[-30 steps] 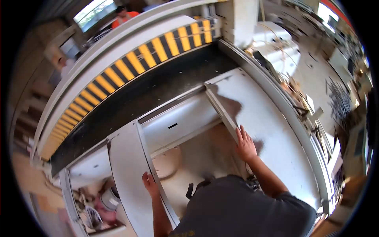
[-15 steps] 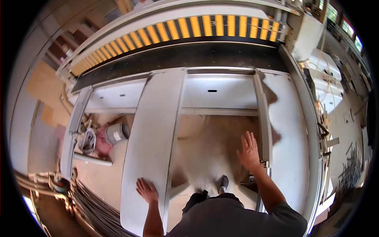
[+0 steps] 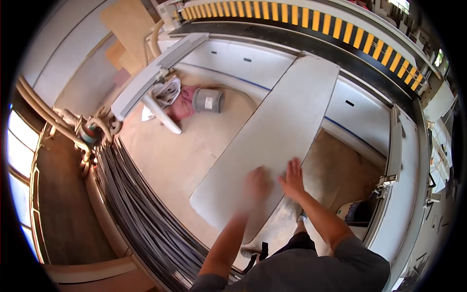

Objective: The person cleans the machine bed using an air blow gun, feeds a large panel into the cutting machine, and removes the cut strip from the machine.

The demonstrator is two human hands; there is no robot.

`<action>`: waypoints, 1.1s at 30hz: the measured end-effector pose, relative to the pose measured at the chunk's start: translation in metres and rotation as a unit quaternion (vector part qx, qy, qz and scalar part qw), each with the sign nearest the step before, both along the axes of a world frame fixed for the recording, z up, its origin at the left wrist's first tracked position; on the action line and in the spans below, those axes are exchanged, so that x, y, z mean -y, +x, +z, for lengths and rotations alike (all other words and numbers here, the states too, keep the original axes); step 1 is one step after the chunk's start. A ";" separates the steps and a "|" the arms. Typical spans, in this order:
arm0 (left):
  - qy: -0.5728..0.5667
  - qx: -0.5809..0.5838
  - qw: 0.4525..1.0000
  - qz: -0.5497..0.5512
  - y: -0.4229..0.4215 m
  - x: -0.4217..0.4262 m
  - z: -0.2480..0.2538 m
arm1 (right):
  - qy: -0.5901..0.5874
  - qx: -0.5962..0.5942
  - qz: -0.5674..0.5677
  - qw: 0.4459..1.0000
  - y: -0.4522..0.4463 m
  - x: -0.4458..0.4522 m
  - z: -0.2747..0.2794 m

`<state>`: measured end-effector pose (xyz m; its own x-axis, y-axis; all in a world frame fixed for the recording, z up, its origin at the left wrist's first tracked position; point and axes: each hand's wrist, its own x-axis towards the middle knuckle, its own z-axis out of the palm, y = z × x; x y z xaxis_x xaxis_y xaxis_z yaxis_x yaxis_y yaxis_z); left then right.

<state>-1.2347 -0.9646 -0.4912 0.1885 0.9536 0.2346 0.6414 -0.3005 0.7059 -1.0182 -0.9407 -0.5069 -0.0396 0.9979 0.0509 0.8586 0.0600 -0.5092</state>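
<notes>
A long white table section (image 3: 277, 131) runs from the big machine toward me. My left hand (image 3: 258, 185) is over the near half of its surface, blurred by motion, so its fingers do not show clearly. At the right edge of the same section is my right hand (image 3: 293, 179), its fingers stretched out and nothing in it. Whether either palm presses on the surface, I cannot tell.
The machine's yellow-and-black striped guard (image 3: 292, 17) spans the back. A side table (image 3: 406, 180) lies right, and a railed arm (image 3: 158, 73) left. A grey bucket (image 3: 208, 100) is on the floor. Dark strips (image 3: 146, 199) are stacked at lower left.
My view has turned to the left. My right hand has come from beside the right-hand rail to the white section's edge. My left hand has moved closer to it.
</notes>
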 end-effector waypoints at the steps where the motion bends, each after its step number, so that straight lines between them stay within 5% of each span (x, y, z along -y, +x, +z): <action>1: -0.088 -0.101 0.991 -0.020 -0.035 0.039 0.021 | 0.016 0.068 -0.039 0.997 -0.024 0.012 -0.004; 2: -0.163 -0.201 0.965 -0.039 -0.073 0.066 0.050 | 0.004 0.063 -0.082 0.995 -0.037 0.008 -0.010; 4: 0.020 -0.125 0.992 -0.021 -0.159 0.153 0.024 | -0.007 0.084 -0.133 0.988 -0.051 0.000 -0.014; 8: -0.091 -0.077 0.979 0.164 -0.276 0.289 0.004 | 0.005 0.186 -0.149 0.971 -0.063 0.002 -0.020; 10: -0.382 0.041 0.885 0.261 -0.346 0.354 -0.051 | -0.014 0.192 -0.155 0.969 -0.071 0.002 -0.008; 14: -0.494 -0.012 0.846 0.201 -0.457 0.433 -0.104 | 0.046 0.196 -0.152 0.968 -0.073 0.000 -0.017; 18: -0.537 0.104 0.817 0.185 -0.523 0.393 -0.117 | 0.086 0.172 -0.149 0.970 -0.083 0.000 -0.006; 20: -0.505 0.078 0.852 0.112 -0.567 0.354 -0.115 | 0.084 0.179 -0.159 0.967 -0.083 -0.001 -0.011; 23: -0.349 -0.222 0.903 -0.116 -0.672 0.283 -0.143 | 0.131 0.215 -0.213 0.944 -0.102 -0.001 0.004; 24: -0.496 -0.147 0.854 0.059 -0.662 0.236 -0.073 | 0.129 0.218 -0.247 0.935 -0.117 0.007 -0.003; 25: -0.522 -0.072 0.840 0.131 -0.677 0.203 -0.055 | 0.143 0.227 -0.286 0.920 -0.127 0.001 -0.002; 27: -0.519 -0.014 0.836 0.175 -0.736 0.168 -0.047 | 0.101 0.206 -0.374 0.899 -0.156 -0.004 -0.003; 33: -0.546 0.002 0.812 0.205 -0.818 0.004 -0.077 | -0.059 0.170 -0.407 0.895 -0.265 -0.037 0.013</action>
